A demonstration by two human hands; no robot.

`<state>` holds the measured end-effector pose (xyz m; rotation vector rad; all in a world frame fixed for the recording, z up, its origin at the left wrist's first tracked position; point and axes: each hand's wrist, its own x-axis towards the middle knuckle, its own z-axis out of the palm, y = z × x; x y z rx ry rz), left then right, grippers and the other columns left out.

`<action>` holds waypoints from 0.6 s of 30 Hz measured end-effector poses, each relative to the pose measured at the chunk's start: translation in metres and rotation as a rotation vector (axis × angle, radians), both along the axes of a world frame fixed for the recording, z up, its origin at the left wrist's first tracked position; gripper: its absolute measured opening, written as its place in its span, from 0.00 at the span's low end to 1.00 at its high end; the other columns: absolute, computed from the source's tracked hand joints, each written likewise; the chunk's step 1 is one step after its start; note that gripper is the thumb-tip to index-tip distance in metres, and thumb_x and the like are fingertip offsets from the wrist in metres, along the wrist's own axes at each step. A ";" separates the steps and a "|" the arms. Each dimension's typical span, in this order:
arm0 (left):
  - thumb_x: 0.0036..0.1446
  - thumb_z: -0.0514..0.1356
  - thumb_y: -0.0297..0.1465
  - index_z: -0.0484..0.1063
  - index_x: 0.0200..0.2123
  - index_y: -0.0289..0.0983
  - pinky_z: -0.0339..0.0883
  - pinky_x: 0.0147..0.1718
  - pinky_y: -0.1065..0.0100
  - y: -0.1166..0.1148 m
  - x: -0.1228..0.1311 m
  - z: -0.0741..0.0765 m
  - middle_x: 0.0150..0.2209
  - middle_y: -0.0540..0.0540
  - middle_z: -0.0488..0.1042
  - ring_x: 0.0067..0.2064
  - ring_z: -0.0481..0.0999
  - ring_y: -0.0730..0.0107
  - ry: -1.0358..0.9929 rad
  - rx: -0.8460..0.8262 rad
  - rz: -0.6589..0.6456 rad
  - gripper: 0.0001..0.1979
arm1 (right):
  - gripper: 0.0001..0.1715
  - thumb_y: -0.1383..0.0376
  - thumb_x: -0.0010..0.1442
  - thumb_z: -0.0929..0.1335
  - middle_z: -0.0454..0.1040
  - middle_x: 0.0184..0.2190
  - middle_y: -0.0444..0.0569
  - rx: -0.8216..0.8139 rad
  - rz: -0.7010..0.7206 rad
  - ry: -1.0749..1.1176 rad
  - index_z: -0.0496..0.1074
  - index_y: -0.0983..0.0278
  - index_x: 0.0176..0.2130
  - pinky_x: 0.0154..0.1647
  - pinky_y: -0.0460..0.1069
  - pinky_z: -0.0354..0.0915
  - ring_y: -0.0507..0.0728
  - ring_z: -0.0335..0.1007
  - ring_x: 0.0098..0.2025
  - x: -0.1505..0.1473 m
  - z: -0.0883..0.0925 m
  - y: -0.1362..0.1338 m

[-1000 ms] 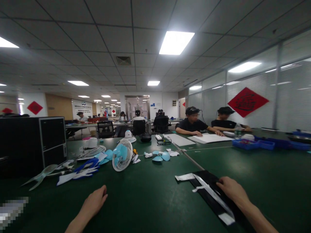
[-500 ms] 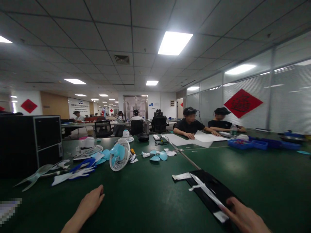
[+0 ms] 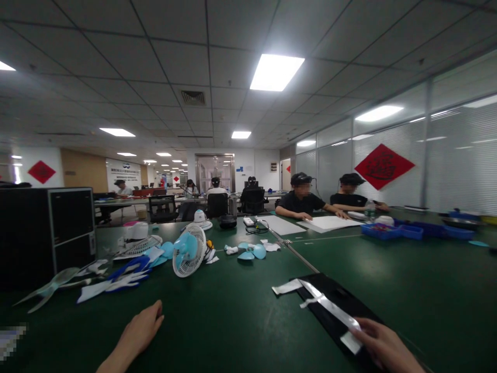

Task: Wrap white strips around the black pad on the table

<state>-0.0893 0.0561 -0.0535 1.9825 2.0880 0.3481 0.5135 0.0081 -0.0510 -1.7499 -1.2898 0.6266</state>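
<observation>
My right hand (image 3: 382, 342) pinches the lower end of a long shiny silver strip (image 3: 330, 304), which looks like tape. The strip lies along a flat black sheet or pouch (image 3: 336, 290) on the green table. A short white piece (image 3: 350, 342) sits under my right fingers at the black item's near edge, and another pale strip (image 3: 287, 286) sticks out past its far left corner. My left hand (image 3: 140, 331) rests low over the table with its fingers curled together, and nothing shows in it. The nearest things beyond it are blue-and-white gloves (image 3: 116, 282) and a small fan (image 3: 190, 251).
A black computer case (image 3: 72, 223) stands at the left. Light-blue fan blades (image 3: 252, 251) lie mid-table. Blue trays (image 3: 382, 230) sit at the right. Across the table, a person (image 3: 303, 199) leans over white paper sheets (image 3: 330, 223), beside another person (image 3: 349, 194).
My right hand has moved slightly left and its fingers have closed on the silver strip's end. My left hand has hardly moved. Across the table, the raised white sheet now lies flat.
</observation>
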 end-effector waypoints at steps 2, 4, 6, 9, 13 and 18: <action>0.58 0.47 0.37 0.65 0.42 0.40 0.68 0.41 0.62 0.000 0.001 0.000 0.46 0.42 0.74 0.45 0.74 0.61 0.009 -0.004 -0.005 0.13 | 0.35 0.43 0.47 0.60 0.76 0.25 0.52 0.027 0.025 -0.003 0.73 0.65 0.42 0.17 0.49 0.61 0.58 0.69 0.21 -0.006 0.008 -0.002; 0.58 0.47 0.36 0.64 0.42 0.40 0.67 0.40 0.63 -0.001 0.003 0.001 0.46 0.41 0.74 0.45 0.75 0.61 0.020 0.001 -0.003 0.13 | 0.33 0.44 0.49 0.60 0.77 0.26 0.53 0.083 0.047 -0.037 0.74 0.65 0.41 0.19 0.49 0.63 0.59 0.71 0.23 -0.016 0.024 -0.006; 0.57 0.46 0.36 0.64 0.41 0.40 0.67 0.40 0.63 -0.004 0.007 0.004 0.45 0.42 0.74 0.44 0.75 0.61 0.034 0.014 0.005 0.12 | 0.32 0.45 0.50 0.60 0.78 0.29 0.54 0.154 0.066 -0.063 0.74 0.65 0.41 0.23 0.49 0.66 0.61 0.73 0.28 -0.027 0.043 -0.010; 0.58 0.46 0.35 0.64 0.41 0.41 0.67 0.40 0.63 -0.007 0.010 0.009 0.45 0.43 0.75 0.44 0.75 0.61 0.042 0.016 0.012 0.12 | 0.30 0.48 0.51 0.60 0.79 0.33 0.53 0.288 0.050 -0.122 0.74 0.65 0.41 0.28 0.49 0.67 0.62 0.74 0.33 -0.044 0.069 -0.005; 0.57 0.47 0.36 0.65 0.42 0.41 0.67 0.41 0.63 -0.006 0.007 0.010 0.46 0.43 0.74 0.46 0.74 0.61 0.005 -0.017 0.001 0.12 | 0.27 0.52 0.57 0.58 0.78 0.32 0.53 0.418 -0.041 -0.323 0.73 0.66 0.43 0.31 0.49 0.65 0.59 0.73 0.31 -0.061 0.091 0.027; 0.58 0.48 0.37 0.65 0.43 0.40 0.68 0.41 0.62 -0.002 0.002 0.006 0.47 0.41 0.73 0.46 0.74 0.59 -0.016 -0.035 -0.004 0.14 | 0.18 0.58 0.63 0.61 0.74 0.44 0.55 0.379 -0.046 -0.691 0.72 0.64 0.45 0.43 0.52 0.65 0.59 0.72 0.41 -0.086 0.101 0.077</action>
